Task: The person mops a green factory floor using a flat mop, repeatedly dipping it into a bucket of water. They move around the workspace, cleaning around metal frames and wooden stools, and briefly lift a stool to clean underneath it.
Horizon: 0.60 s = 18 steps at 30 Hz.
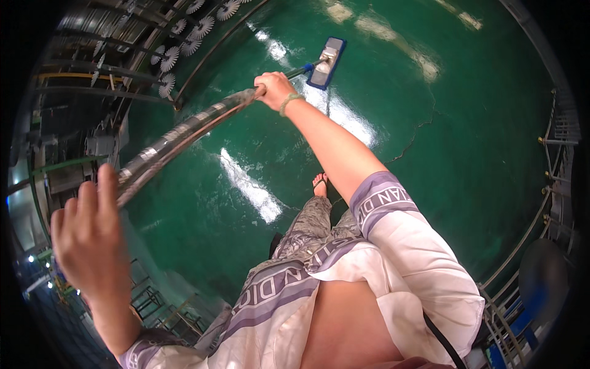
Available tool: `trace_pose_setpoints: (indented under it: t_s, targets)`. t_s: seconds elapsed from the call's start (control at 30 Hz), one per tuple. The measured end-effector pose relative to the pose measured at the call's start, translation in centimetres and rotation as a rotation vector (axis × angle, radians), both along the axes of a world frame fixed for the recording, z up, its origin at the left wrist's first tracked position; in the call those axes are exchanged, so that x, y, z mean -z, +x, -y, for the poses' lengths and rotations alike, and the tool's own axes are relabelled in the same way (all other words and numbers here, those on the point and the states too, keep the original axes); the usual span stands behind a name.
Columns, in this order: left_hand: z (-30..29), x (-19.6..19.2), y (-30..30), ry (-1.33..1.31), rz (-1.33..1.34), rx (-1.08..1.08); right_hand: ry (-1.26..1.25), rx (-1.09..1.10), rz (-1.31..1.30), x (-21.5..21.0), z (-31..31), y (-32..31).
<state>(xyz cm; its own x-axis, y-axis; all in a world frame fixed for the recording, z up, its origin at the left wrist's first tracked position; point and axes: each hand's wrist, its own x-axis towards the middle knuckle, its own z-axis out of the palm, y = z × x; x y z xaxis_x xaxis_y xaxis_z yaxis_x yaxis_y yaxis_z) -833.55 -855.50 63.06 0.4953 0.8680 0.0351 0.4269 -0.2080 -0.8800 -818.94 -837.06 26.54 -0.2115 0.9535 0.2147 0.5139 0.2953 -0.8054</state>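
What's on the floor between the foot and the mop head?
Nothing. In the head view, only bare, shiny green floor lies between the foot and the mop head.

no packages, labels, signs or screens in view.

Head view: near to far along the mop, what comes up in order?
Left hand at the handle's upper end → long metal handle → right hand gripping it lower down → flat blue mop head on the glossy green floor.
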Motion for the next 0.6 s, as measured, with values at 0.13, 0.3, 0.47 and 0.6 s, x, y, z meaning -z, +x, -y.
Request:
trace_pose_setpoints:
  t_s: [0.13, 0.3, 0.47, 0.6]
  targets:
    - [0.7, -0.3, 3.2, 0.076, -0.021, -0.006, 0.083, -0.089, 0.035, -1.1, 0.2, 2.5]
    - [1.7, -3.2, 4.1, 0.011, 0.074, 0.035, 0.133, -0.072, 0.003, -4.0, 4.9, 7.7]
    - [0.5, 1.0, 8.8, -0.134, 0.234, 0.137, 0.119, 0.118, 0.16, -1.9, 11.7, 19.4]
    - [1.1, 5.9, 13.1, -0.401, 0.316, 0.046, 0.01, 0.292, 0.378, 3.8, 17.7, 26.8]
